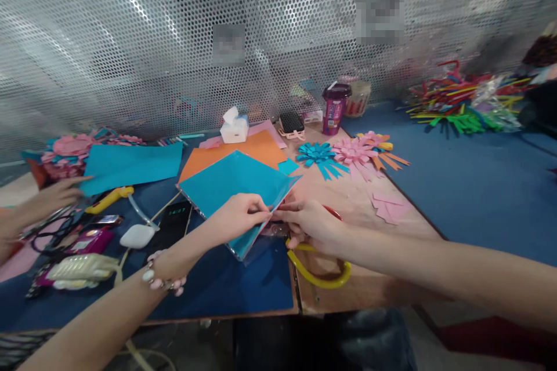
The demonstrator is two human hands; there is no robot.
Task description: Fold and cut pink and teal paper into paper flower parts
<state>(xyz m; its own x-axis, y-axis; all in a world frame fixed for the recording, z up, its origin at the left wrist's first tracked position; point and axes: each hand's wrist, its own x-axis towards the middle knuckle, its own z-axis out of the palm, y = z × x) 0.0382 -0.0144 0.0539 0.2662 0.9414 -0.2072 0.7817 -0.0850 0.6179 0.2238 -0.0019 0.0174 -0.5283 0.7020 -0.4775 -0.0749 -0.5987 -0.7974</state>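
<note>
A pack of blue paper point(230, 182) in a clear plastic sleeve lies tilted before me, one corner toward me. My left hand point(246, 211) pinches the sleeve's right edge between thumb and finger. Close beside it, my right hand point(304, 220) grips the same edge, its fingertips nearly meeting the left ones. The sleeve's far right corner lifts up a little. Under my right hand lies a curved yellow loop point(322, 281), partly hidden, with a bit of red showing behind the hand; I cannot make out what it belongs to.
Orange sheets point(256, 151) and a tissue box point(235, 129) lie behind. Blue point(315, 153) and pink paper flowers point(354, 151) sit right, near a purple cup point(335, 109). At left, another person's hand point(47, 200) touches a blue sheet point(134, 165); a glue gun point(108, 200) and phone point(174, 223) lie nearby.
</note>
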